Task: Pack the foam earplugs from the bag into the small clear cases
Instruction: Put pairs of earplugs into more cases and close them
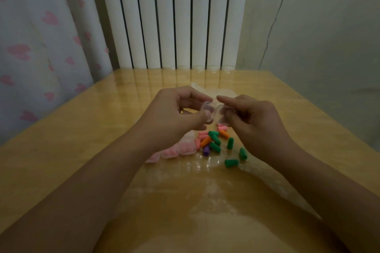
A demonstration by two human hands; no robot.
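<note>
Above the table (61,150), the left hand (176,113) and right hand (253,121) each pinch one half of an opened small clear case (213,114) in a closed grip, while loose foam earplugs (213,144) lie below on the flattened clear bag (185,191), beside filled cases (178,151).
</note>
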